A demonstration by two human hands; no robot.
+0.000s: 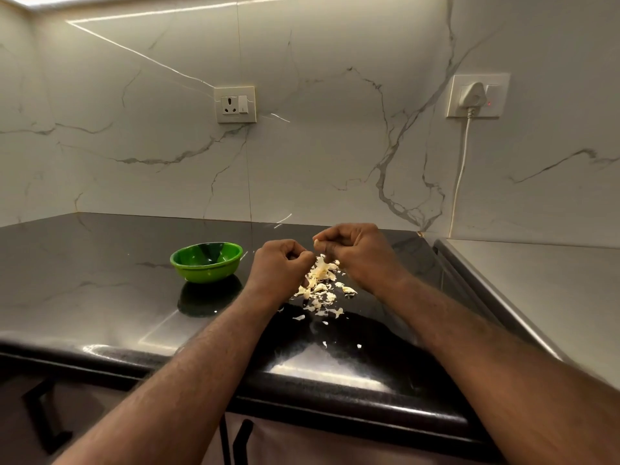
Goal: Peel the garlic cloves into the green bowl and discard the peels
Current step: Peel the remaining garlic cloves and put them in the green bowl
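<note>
Countertop of dark polished stone is spread across the lower half of the frame, with its front edge close below the work. Loose flakes are scattered toward that edge, so more could be swept to the floor by a forearm. The green bowl is set left of centre, apart from both hands, and its contents cannot be made out. Since peeling is done over the pile and not over the bowl, a finished clove must be carried across, and it could be dropped short or skid on the glossy stone. The right hand, right of centre, is closed, its fingertips pinched on a pale garlic clove. The left hand, just beside it, is curled tight, but whether a strip of skin is held there cannot be told. The pile of peels lies beneath both hands at centre. Unpeeled cloves may be mixed in, and could be thrown out with the skins. The clove is small and probably slick once bared, so it could be shot away by too hard a squeeze.
</note>
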